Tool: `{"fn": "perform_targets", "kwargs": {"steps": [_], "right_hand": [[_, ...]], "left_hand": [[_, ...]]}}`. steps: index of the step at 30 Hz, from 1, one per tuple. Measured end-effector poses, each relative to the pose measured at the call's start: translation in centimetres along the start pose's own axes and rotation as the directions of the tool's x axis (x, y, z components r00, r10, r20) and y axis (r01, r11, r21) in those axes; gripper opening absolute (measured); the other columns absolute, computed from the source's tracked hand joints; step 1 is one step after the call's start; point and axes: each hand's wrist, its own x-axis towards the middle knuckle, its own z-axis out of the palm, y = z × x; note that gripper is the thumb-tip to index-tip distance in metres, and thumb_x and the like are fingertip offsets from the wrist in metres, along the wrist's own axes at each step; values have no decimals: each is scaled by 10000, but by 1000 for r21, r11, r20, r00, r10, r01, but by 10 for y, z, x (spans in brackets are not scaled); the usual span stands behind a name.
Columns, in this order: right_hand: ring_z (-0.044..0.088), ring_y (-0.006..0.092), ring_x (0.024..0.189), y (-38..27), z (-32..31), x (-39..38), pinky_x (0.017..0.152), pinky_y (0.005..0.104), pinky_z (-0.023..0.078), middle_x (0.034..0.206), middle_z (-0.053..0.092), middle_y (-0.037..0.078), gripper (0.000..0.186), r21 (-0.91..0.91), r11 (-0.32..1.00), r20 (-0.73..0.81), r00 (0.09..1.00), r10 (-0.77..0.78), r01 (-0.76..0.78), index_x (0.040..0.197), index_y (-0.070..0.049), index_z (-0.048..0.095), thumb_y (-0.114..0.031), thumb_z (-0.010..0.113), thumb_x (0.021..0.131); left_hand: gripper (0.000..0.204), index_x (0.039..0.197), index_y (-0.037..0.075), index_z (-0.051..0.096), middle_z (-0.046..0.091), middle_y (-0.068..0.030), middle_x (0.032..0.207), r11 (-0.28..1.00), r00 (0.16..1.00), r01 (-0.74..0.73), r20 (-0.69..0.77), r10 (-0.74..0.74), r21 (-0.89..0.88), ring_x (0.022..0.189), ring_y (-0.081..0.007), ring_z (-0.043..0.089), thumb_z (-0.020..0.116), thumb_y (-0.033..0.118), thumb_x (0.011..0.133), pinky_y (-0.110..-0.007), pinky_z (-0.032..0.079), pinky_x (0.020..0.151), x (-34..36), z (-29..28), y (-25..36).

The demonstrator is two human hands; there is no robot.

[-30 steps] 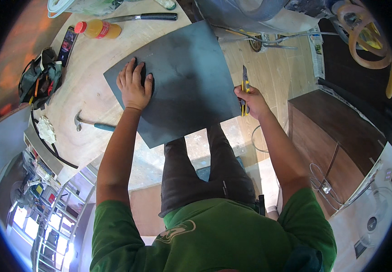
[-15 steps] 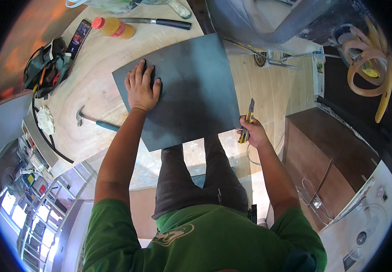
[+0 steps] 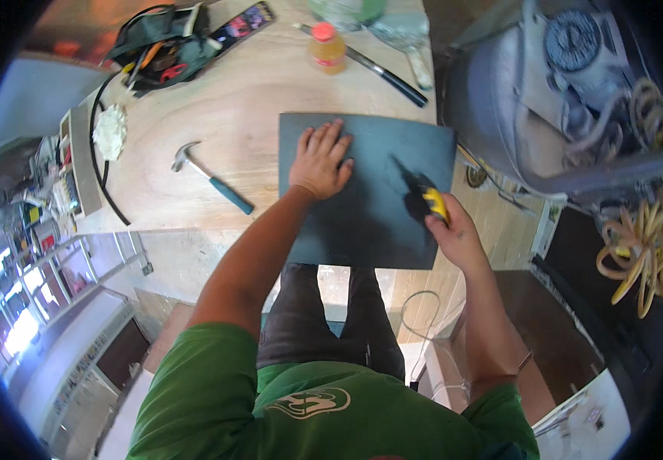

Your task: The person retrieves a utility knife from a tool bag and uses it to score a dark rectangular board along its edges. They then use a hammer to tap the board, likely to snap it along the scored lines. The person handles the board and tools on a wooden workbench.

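Observation:
A dark grey rectangular sheet (image 3: 377, 238) lies at the near edge of the wooden table, partly over its right side. My left hand (image 3: 321, 162) rests flat on its upper left part, fingers stretched out. Above the right half of the sheet, my right hand (image 3: 456, 230) grips a yellow and black utility knife (image 3: 435, 204). The knife points up and left, and its front end is smeared by motion. Whether the blade touches the sheet I cannot tell. A shadow of hand and knife falls on the sheet.
Left of the sheet lies a claw hammer (image 3: 213, 178). Farther back are a juice bottle (image 3: 327, 49), a black-handled tool (image 3: 387, 74), a phone (image 3: 242, 29) and a tool bag (image 3: 164, 50). A large grey bin (image 3: 492, 100) stands right, near a coiled yellowish hose (image 3: 638, 257).
My right hand has brought the knife from beside the sheet's right edge to over its surface. The view has shifted and turned, and the sheet now lies straighter. My left hand remains flat on it.

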Motion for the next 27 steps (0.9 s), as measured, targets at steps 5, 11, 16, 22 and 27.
{"fn": "perform_targets", "kwargs": {"steps": [5,11,16,22,27], "right_hand": [[599,383,1111,-117,93,138,953,432,483,1186,620,206,489,-264,784,201,827,-525,562,1301,-12,564,-144,696,848],[598,342,1072,-165,214,250,895,476,495,1110,619,147,360,-610,520,319,786,-529,598,1142,-57,616,-170,714,814],[588,330,1077,-174,246,294,889,481,493,1128,598,141,329,-664,460,277,765,-582,590,1123,-70,624,-180,702,823],[641,340,1008,-198,330,243,874,506,502,1042,677,160,241,-599,430,536,737,-411,675,1071,-94,704,-199,631,867],[714,338,906,-209,388,189,768,476,558,949,732,171,254,-570,678,643,766,16,464,955,-40,739,-240,587,916]], "left_hand": [[539,1366,124,549,486,-148,1465,999,989,43,143,-46,23,1374,-326,404,534,414,912,-541,241,1158,-5,0,-3],[573,1372,124,562,544,-134,1421,985,998,14,63,-3,-169,1377,-314,413,530,437,894,-566,245,1152,-10,20,-12],[575,1361,108,566,540,-122,1429,977,998,-59,-38,52,-204,1382,-317,417,539,417,877,-571,250,1160,-10,32,-11],[583,1388,71,530,369,-193,1569,985,996,-22,82,36,-170,1465,-314,322,461,435,938,-559,216,1175,-8,34,-21],[469,1284,60,587,400,-195,1540,964,990,-88,-129,57,-251,1425,-318,377,569,326,899,-539,224,1173,-12,1,-24]]}}
